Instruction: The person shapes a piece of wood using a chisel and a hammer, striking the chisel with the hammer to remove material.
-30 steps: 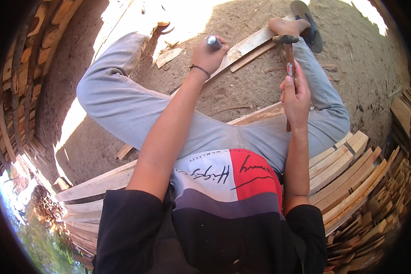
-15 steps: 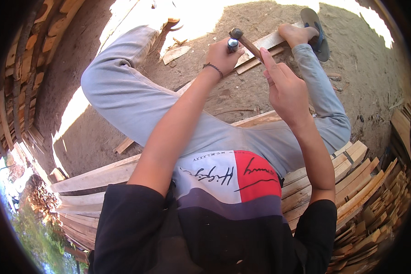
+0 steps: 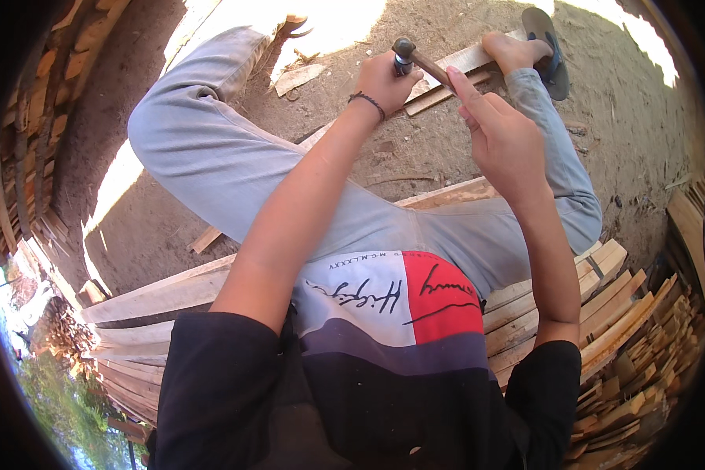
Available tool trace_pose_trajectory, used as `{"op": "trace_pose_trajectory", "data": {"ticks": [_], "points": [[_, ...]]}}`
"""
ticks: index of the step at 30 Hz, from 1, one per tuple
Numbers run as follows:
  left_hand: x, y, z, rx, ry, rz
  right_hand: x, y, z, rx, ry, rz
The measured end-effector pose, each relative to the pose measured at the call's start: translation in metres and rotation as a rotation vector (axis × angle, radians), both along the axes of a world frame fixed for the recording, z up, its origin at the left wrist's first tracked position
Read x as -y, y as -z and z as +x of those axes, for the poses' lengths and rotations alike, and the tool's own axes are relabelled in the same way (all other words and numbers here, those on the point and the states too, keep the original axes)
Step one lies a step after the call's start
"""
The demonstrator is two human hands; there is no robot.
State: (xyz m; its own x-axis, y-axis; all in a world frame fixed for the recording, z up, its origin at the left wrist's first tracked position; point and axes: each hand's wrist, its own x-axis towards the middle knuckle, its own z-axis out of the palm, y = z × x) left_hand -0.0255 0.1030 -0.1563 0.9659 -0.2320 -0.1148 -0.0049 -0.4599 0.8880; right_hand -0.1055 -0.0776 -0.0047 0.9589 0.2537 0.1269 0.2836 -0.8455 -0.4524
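My left hand [image 3: 382, 82], with a dark bracelet at its wrist, is closed around an upright chisel [image 3: 402, 66]. Only the chisel's shiny metal cap shows; its lower end is hidden by the fingers. In my right hand [image 3: 503, 141] is a hammer [image 3: 432, 68], gripped by its wooden handle with the index finger stretched along it. The hammer's dark metal head lies over the cap, touching it or very near. Beyond the hands, a pale wooden board [image 3: 464, 59] runs toward my bare foot [image 3: 515, 52], which rests at its far end.
I sit on long planks [image 3: 164, 291] with my legs spread. A sandal [image 3: 548, 55] lies by the foot. Scrap wood [image 3: 298, 78] lies on the sandy ground. Stacked wood pieces [image 3: 634, 384] stand at the right, more wood [image 3: 47, 86] at the left.
The hammer head has come down onto or close to the chisel's cap. My right hand has shifted slightly right and down. The left hand keeps its grip, a little higher in view.
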Motion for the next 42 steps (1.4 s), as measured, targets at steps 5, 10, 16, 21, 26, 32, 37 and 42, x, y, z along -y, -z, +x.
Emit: {"op": "trace_pose_trajectory", "data": {"ticks": [5,10,16,21,26,32,37,42], "points": [[-0.001,0.006,0.001,-0.009,0.015,0.048,-0.002,-0.005,0.005,0.0,-0.019,0.08],[0.0,0.009,0.0,-0.002,-0.032,-0.059,-0.004,-0.009,0.005,-0.015,-0.031,0.142],[-0.002,0.007,0.001,-0.044,0.0,-0.016,-0.01,-0.003,0.0,0.055,0.039,0.072],[-0.004,0.004,0.001,-0.034,0.007,0.011,-0.006,-0.002,-0.004,-0.039,0.052,0.051],[-0.009,0.005,0.002,-0.119,-0.108,-0.148,0.002,0.014,-0.009,-0.054,0.136,0.209],[-0.021,-0.018,0.023,-0.294,-0.602,-0.695,0.018,0.049,-0.04,-0.215,0.55,0.659],[-0.053,-0.046,0.055,-0.102,-0.85,-0.721,0.039,0.076,-0.041,-0.511,0.464,0.201],[-0.048,-0.03,0.045,-0.18,-0.908,-0.708,0.025,0.098,-0.01,-0.631,0.356,-0.045]]}}
